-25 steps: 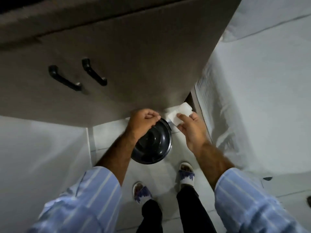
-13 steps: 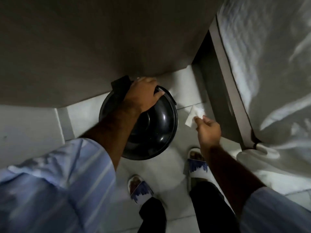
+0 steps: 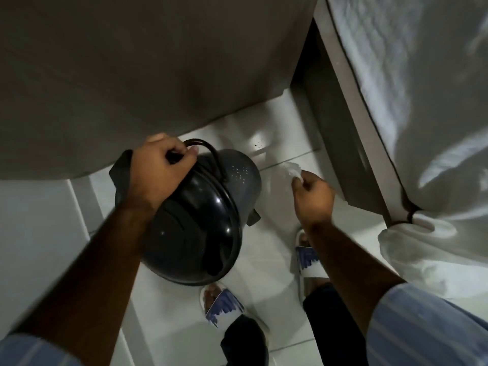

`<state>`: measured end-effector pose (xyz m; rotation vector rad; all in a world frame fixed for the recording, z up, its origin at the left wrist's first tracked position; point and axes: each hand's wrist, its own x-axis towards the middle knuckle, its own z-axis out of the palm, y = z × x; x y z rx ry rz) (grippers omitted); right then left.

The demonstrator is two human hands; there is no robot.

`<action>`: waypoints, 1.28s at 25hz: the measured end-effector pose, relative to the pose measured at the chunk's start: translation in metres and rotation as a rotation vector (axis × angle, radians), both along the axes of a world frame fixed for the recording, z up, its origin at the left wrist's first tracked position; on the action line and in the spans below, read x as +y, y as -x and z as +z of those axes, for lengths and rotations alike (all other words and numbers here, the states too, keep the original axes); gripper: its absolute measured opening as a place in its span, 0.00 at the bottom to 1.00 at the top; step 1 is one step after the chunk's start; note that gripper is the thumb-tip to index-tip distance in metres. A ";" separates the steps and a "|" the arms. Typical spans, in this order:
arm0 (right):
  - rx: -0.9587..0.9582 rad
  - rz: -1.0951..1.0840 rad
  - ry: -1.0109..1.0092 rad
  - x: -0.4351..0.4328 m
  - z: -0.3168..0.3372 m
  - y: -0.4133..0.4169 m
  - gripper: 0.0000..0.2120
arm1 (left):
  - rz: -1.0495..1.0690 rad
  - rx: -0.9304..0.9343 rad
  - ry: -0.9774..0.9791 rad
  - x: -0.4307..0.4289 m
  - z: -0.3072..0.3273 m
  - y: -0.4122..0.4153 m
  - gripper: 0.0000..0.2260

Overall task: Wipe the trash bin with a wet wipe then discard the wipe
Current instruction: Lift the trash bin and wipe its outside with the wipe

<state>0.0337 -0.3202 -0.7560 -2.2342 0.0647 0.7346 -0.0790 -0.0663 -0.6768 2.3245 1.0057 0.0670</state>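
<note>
Trash bin (image 3: 200,220): glossy black, domed lid, tilted, wire handle.

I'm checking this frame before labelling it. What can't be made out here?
Head view only:
- Round dark lidded trash bin: its far rim is covered by the left hand gripping the handle.
- Crumpled white wet wipe: mostly hidden inside the right hand.
- Bin's base: hidden under its own lid.

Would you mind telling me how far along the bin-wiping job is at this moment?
Done: the left hand grips the wire handle of the glossy black round trash bin, tilting it. In hand: the right hand pinches the crumpled white wet wipe beside the bin, not touching it. Left: the wiping itself, then discarding the wipe.
</note>
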 end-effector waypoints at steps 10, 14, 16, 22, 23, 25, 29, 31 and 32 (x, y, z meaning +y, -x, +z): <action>0.270 0.248 -0.097 0.081 -0.033 0.039 0.19 | -0.002 -0.283 -0.075 -0.012 -0.011 0.056 0.08; 0.460 0.189 -0.512 0.074 -0.004 0.070 0.23 | 0.126 -0.281 -0.044 -0.001 -0.014 0.052 0.08; 0.319 0.375 -0.600 0.059 0.016 0.087 0.26 | 0.139 -0.276 -0.037 0.006 -0.016 0.050 0.09; 0.305 0.275 -0.466 0.061 -0.038 0.076 0.20 | 0.082 -0.271 -0.082 0.004 -0.015 0.056 0.08; 0.365 0.221 -0.399 0.069 -0.048 0.065 0.19 | 0.071 -0.276 -0.091 0.003 -0.014 0.058 0.08; 0.450 0.153 -0.373 0.082 -0.047 0.053 0.22 | 0.092 -0.284 -0.084 0.002 -0.013 0.059 0.07; 0.299 0.403 -0.664 0.071 0.010 0.085 0.21 | 0.176 -0.306 -0.053 0.008 -0.011 0.062 0.05; 0.099 0.606 -0.705 0.042 0.021 0.113 0.25 | 0.182 -0.309 -0.049 0.011 -0.012 0.065 0.06; 0.016 0.661 -0.661 0.031 0.012 0.121 0.26 | 0.178 -0.310 -0.051 0.011 -0.012 0.067 0.06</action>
